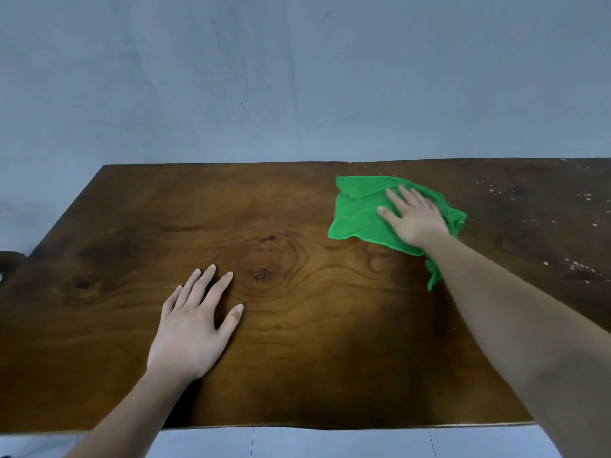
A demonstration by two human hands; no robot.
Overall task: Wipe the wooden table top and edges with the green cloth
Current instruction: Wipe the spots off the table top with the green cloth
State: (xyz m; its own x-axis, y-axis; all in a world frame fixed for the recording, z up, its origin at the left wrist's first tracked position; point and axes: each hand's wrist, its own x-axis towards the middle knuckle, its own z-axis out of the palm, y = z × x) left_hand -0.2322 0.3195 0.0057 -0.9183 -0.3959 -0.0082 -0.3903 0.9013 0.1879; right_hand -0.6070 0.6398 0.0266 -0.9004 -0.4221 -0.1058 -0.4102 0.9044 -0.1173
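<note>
A dark wooden table [297,342] with swirling grain fills the lower half of the view. The green cloth [358,214] lies spread near the far edge, right of the middle, with one corner trailing back under my forearm. My right hand [415,218] presses flat on the cloth, fingers spread and pointing away from me. My left hand [193,328] rests flat on the bare wood at the near left, fingers apart, holding nothing.
White specks and crumbs [578,267] dot the table's right side, up to the far right corner. A grey wall [297,77] stands right behind the table. The near edge [330,426] runs along the bottom, with pale floor tiles below. A dark object [6,262] sits at the far left.
</note>
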